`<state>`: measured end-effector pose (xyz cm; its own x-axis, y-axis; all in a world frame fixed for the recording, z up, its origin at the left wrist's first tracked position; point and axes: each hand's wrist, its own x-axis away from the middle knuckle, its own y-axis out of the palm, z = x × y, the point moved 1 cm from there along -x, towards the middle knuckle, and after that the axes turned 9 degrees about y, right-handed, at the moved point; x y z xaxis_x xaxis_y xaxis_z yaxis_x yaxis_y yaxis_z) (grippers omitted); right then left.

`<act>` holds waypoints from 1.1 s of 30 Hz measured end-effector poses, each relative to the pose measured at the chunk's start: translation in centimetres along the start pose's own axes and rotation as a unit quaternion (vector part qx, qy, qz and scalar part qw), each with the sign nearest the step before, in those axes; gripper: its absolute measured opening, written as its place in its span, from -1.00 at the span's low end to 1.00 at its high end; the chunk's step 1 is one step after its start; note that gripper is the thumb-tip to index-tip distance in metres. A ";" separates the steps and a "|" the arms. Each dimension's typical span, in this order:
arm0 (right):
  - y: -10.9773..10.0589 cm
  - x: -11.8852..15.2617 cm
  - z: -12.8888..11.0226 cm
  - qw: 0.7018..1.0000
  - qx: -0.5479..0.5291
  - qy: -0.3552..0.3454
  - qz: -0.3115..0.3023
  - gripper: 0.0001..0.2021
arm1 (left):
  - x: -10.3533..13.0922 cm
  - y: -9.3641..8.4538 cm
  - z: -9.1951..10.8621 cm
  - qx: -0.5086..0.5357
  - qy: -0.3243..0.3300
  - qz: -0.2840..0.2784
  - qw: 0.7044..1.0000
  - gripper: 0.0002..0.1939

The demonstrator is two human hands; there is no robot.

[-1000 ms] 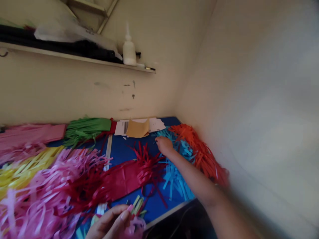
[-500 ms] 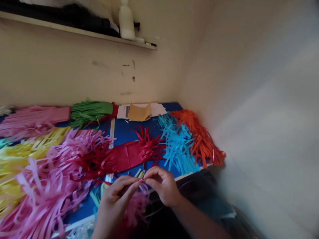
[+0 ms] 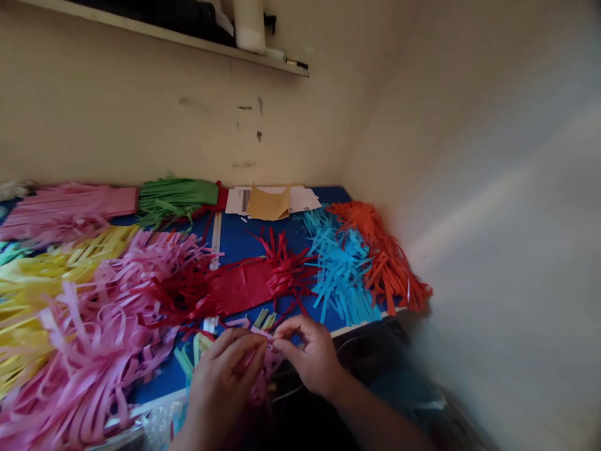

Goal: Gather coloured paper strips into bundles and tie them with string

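Note:
My left hand point(image 3: 225, 376) and my right hand point(image 3: 312, 354) meet fingertip to fingertip over the table's front edge. Both are closed in a pinch on pink fringed tissue paper point(image 3: 270, 362), whose thin strips dangle beneath the fingers. Just beyond the fingertips are some pale yellow-green strips point(image 3: 265, 319). Behind my hands lies red fringed tissue paper point(image 3: 244, 285), with a flat middle and cut strips at both ends. A large heap of pink fringed tissue paper point(image 3: 98, 351) spreads left of my left hand.
Blue fringed paper point(image 3: 340, 269) and orange fringed paper point(image 3: 387, 260) lie on the right of the blue table point(image 3: 159, 382). Yellow point(image 3: 28, 294) and green fringed paper point(image 3: 176, 197) lie left. A brown paper piece point(image 3: 270, 203) rests at the back, below a wall shelf point(image 3: 188, 42).
The view has tilted slightly downward. My fingers still meet at the same place, and more of the pink strip shows between them. My left fingers have shifted a little.

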<state>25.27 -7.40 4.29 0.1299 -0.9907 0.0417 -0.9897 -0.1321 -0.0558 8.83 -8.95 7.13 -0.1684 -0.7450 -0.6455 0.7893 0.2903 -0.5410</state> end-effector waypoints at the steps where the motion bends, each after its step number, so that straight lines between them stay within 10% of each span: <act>1: -0.1 0.1 -0.1 1.000 0.011 -0.002 0.003 -0.89 | 0.1 0.0 0.1 -0.007 0.008 0.000 1.000 -0.83; 12: -1.2 0.5 -1.7 0.970 0.173 -0.168 -0.028 -0.93 | 0.1 0.0 0.6 0.013 0.017 -0.042 0.999 -0.82; 33: -2.7 0.4 -1.9 0.977 0.156 -0.121 -0.079 -0.85 | 1.4 0.3 0.0 0.081 -0.064 -0.055 0.993 -0.92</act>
<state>27.84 -7.37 6.38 0.3267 -0.9314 -0.1603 -0.8943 -0.2498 -0.3714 8.78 -9.87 6.09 -0.1901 -0.8402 -0.5079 0.8567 0.1107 -0.5038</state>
